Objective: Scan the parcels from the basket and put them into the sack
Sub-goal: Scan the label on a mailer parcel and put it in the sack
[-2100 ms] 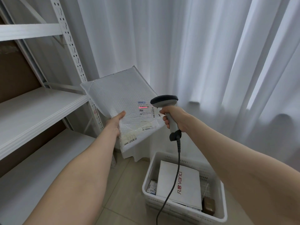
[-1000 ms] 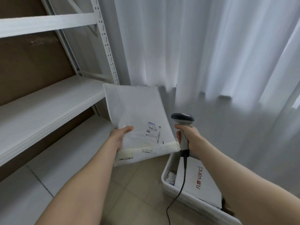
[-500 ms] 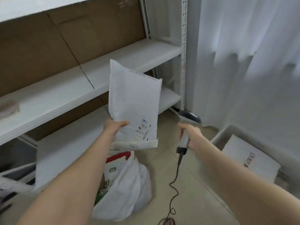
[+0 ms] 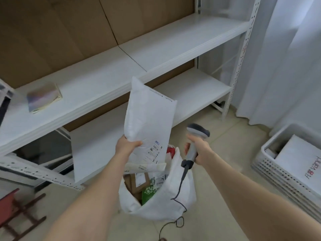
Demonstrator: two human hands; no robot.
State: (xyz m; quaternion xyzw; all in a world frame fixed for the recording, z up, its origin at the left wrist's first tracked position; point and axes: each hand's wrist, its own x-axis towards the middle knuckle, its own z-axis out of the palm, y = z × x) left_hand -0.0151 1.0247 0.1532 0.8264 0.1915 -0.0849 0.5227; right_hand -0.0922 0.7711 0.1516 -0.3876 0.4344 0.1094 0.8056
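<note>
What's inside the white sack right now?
The sack holds a brown box, a green packet, a white labelled parcel and something red. The mailer in the left hand covers part; deeper contents are hidden.

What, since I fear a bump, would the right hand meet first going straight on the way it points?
The right hand would likely meet the white parcel in the left hand; depth is unclear.

L hand point(image 4: 127, 146) holding white mailer point(image 4: 149, 126) above open sack point(image 4: 175, 202), R hand point(image 4: 199, 150) gripping scanner point(image 4: 195, 141)
</note>
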